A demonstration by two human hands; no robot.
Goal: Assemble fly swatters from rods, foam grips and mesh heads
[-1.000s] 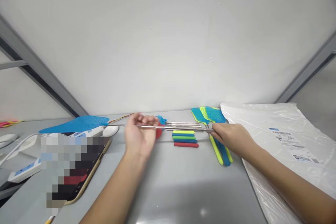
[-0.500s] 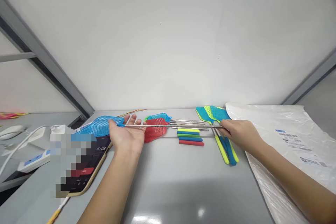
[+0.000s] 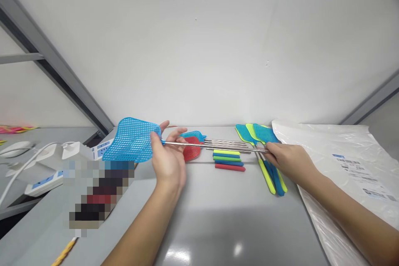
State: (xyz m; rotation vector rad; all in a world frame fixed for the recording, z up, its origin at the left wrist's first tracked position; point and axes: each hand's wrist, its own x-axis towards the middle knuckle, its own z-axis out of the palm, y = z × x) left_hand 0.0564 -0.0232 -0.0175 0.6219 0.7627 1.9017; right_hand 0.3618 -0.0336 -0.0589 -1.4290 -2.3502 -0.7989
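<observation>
A fly swatter with a blue mesh head (image 3: 134,139) and a thin metal rod is held level above the table. My left hand (image 3: 170,160) supports it at the neck, palm turned up, with the thumb against the blue plastic and the other fingers loosely spread. At the rod's far end, my right hand (image 3: 286,160) pinches the metal. Below the rod lie a red swatter head (image 3: 191,151), a blue swatter head (image 3: 193,134), several loose metal rods (image 3: 226,143) and a row of coloured handle sleeves (image 3: 229,160).
Beside my right hand lie several swatters with handles (image 3: 268,174), their heads toward the wall. A white plastic mailing bag (image 3: 336,174) covers the table's right side. On the left are power strips (image 3: 46,183), white plugs and a blurred-out phone (image 3: 99,199) with a cable.
The blue swatter head has moved right and tilted up, now facing me more. My left hand has shifted right and turned, its fingers curling slightly more. My right hand keeps its pinch.
</observation>
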